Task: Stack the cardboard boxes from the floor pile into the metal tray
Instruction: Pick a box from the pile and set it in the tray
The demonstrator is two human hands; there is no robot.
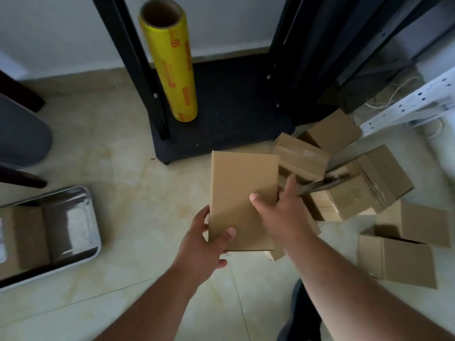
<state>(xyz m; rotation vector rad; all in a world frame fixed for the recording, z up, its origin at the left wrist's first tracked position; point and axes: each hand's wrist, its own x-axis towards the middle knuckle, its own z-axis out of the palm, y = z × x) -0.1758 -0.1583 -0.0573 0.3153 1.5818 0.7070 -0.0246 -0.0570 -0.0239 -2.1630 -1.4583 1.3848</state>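
Observation:
A plain cardboard box (240, 188) is held above the tiled floor in the middle of the view. My left hand (204, 244) grips its near left corner, thumb on top. My right hand (283, 210) grips its right edge, thumb across the top face and fingers round the side. To the right lies the floor pile of cardboard boxes (349, 193), several of them tumbled at angles. The metal tray (81, 242) sits on the floor at the left and holds a cardboard box (27, 235) in its left part.
A yellow roll of cling film (172, 67) stands on the base of a black rack (221, 114) behind the held box. A white perforated rail (406, 104) lies at the far right. A dark chair leg (22, 134) is at the left.

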